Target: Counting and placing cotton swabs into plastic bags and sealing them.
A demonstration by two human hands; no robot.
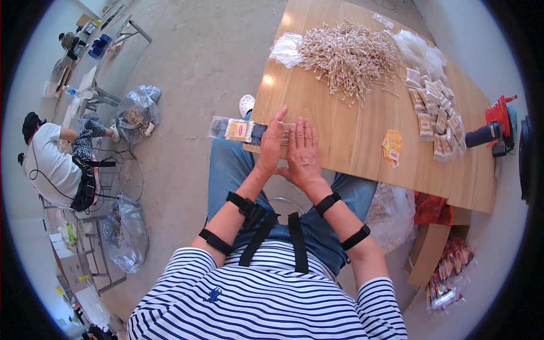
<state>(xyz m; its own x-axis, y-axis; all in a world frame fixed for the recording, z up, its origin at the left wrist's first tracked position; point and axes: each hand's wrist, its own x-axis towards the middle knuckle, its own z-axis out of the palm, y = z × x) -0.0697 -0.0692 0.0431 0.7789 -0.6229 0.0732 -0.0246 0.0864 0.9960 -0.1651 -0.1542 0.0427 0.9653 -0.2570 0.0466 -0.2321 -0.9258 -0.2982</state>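
Both hands are brought together over the near left edge of a wooden table (pixel 351 144). The left hand (pixel 273 139) is held on edge, its fingers straight and close together; the right hand (pixel 304 152) is laid beside it, palm down, with its fingers stretched forward. Neither is clenched. A short row of swabs (pixel 285 135) is seen in the gap between them, but whether it is squeezed by the hands cannot be told.

Just left of the left hand, a small pack (pixel 237 130) of swabs with a yellow card is seen at the table's corner, near a flap of clear plastic (pixel 217 126). Between pack and hand, a dark patch is seen, too unclear to be named.

Farther off on the table, a large heap of loose swabs (pixel 351 59) is spread, flanked by white plastic sheets (pixel 287 50) on its left and clear bags (pixel 418 50) on its right. Filled packs (pixel 426 126) are piled toward the right, and yellow cards (pixel 392 146) are scattered nearer the right hand.
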